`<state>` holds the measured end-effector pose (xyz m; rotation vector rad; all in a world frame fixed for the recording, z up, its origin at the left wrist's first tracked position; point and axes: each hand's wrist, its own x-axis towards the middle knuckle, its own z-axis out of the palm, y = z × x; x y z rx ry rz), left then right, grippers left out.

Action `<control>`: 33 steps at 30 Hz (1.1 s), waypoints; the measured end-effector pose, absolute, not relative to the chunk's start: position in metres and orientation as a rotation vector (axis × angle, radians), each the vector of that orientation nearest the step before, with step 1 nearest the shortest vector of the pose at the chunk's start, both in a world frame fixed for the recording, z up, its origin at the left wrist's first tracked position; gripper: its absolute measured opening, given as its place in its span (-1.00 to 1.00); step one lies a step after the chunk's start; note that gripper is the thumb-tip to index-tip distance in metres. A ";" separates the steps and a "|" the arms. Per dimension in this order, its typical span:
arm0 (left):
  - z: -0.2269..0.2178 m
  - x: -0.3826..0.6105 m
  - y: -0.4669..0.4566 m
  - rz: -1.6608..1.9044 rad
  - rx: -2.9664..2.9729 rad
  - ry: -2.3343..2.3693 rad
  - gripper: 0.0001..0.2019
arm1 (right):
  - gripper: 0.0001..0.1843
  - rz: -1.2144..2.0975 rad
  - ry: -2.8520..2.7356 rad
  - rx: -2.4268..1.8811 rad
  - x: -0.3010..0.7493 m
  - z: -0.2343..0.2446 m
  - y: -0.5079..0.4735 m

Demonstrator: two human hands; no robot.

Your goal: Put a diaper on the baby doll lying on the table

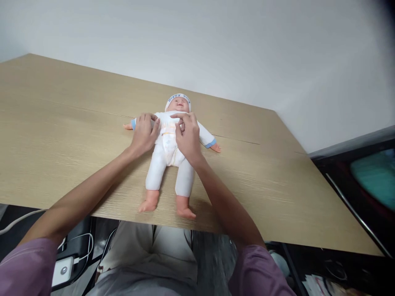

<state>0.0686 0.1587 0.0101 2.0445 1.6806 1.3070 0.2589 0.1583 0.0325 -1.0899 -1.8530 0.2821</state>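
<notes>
A baby doll (168, 142) in white clothing with blue cuffs lies on its back on the table, head away from me. It wears a white cap (179, 96) with lettering. Around its hips is a white diaper (169, 146) with orange lines at the waist. At the doll's side, my left hand (145, 132) has its thumb and index finger close together at the shirt (166, 117). Over the opposite side of the waist is my right hand (189, 135), its index finger stretched across the chest, thumb apart and other fingers curled. Nothing shows between its fingers.
The wooden table (77, 94) meets a white wall (185, 41) at the back. Below the front edge at left are a white charger-like box (62, 270) and cables. A dark object with a teal panel (375, 176) stands at the right.
</notes>
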 end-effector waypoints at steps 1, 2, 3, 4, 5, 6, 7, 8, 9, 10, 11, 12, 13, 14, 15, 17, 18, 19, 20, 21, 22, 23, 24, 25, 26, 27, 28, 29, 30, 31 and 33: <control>0.016 0.070 0.144 1.351 2.055 1.699 -0.64 | -0.69 0.255 -1.818 -1.085 0.261 0.035 0.146; 0.022 0.072 0.128 1.370 2.079 1.672 -0.65 | -0.71 0.243 -1.797 -1.072 0.263 0.037 0.131; 0.027 0.072 0.110 1.354 2.119 1.610 -0.66 | -0.74 0.251 -1.793 -1.047 0.267 0.039 0.115; 0.031 0.072 0.093 1.301 2.175 1.529 -0.66 | -0.79 0.284 -1.806 -1.016 0.272 0.039 0.096; 0.033 0.071 0.077 1.209 2.240 1.438 -0.67 | -0.84 0.341 -1.829 -0.984 0.279 0.038 0.078; 0.033 0.070 0.063 1.083 2.308 1.344 -0.67 | -0.88 0.419 -1.859 -0.960 0.285 0.035 0.061; 0.032 0.068 0.052 0.935 2.372 1.255 -0.67 | -0.90 0.500 -1.896 -0.952 0.292 0.031 0.046; 0.028 0.066 0.044 0.790 2.424 1.183 -0.68 | -0.91 0.569 -1.942 -0.956 0.299 0.025 0.034; 0.024 0.064 0.039 0.672 2.458 1.139 -0.68 | -0.92 0.611 -1.996 -0.972 0.306 0.019 0.025; 0.019 0.062 0.037 0.592 2.473 1.125 -0.67 | -0.93 0.618 -2.052 -0.996 0.312 0.012 0.021; 0.014 0.061 0.038 0.557 2.470 1.139 -0.67 | -0.92 0.592 -2.101 -1.024 0.317 0.006 0.020; 0.009 0.060 0.041 0.567 2.450 1.180 -0.67 | -0.90 0.547 -2.136 -1.055 0.322 0.001 0.022; 0.005 0.060 0.045 0.607 2.411 1.234 -0.66 | -0.88 0.496 -2.150 -1.093 0.325 -0.004 0.026; 0.003 0.061 0.049 0.663 2.355 1.288 -0.65 | -0.87 0.452 -2.144 -1.135 0.326 -0.007 0.031; 0.001 0.062 0.054 0.717 2.294 1.336 -0.62 | -0.87 0.416 -2.128 -1.177 0.327 -0.010 0.036; 0.001 0.066 0.061 0.790 2.189 1.412 -0.55 | -0.85 0.352 -2.108 -1.243 0.324 -0.012 0.046; 0.002 0.068 0.064 0.806 2.158 1.437 -0.54 | -0.83 0.312 -2.110 -1.264 0.321 -0.012 0.048; 0.003 0.070 0.066 0.810 2.147 1.447 -0.56 | -0.81 0.269 -2.116 -1.281 0.318 -0.013 0.050; 0.004 0.072 0.068 0.808 2.151 1.445 -0.58 | -0.78 0.232 -2.123 -1.296 0.314 -0.013 0.050; 0.004 0.073 0.069 0.804 2.163 1.435 -0.59 | -0.75 0.207 -2.125 -1.317 0.311 -0.014 0.049; 0.004 0.073 0.070 0.800 2.178 1.421 -0.59 | -0.74 0.193 -2.119 -1.341 0.307 -0.015 0.048; 0.003 0.073 0.071 0.798 2.194 1.409 -0.57 | -0.74 0.188 -2.107 -1.364 0.304 -0.015 0.046; 0.002 0.073 0.073 0.802 2.212 1.400 -0.56 | -0.76 0.187 -2.097 -1.378 0.302 -0.016 0.045; 0.000 0.072 0.074 0.814 2.238 1.393 -0.56 | -0.79 0.187 -2.091 -1.382 0.301 -0.016 0.044; -0.003 0.071 0.075 0.838 2.270 1.384 -0.58 | -0.82 0.188 -2.087 -1.375 0.300 -0.016 0.044; -0.005 0.070 0.077 0.873 2.301 1.365 -0.61 | -0.85 0.189 -2.087 -1.361 0.299 -0.016 0.045; -0.006 0.069 0.078 0.917 2.328 1.336 -0.65 | -0.86 0.193 -2.088 -1.344 0.299 -0.016 0.046; -0.007 0.068 0.080 0.961 2.346 1.302 -0.67 | -0.86 0.198 -2.092 -1.329 0.299 -0.016 0.047; -0.008 0.068 0.081 0.999 2.354 1.265 -0.69 | -0.86 0.204 -2.097 -1.319 0.299 -0.015 0.049; -0.008 0.068 0.082 1.028 2.353 1.231 -0.70 | -0.86 0.209 -2.103 -1.314 0.299 -0.015 0.051; -0.007 0.068 0.084 1.045 2.336 1.181 -0.71 | -0.86 0.219 -2.116 -1.309 0.299 -0.014 0.054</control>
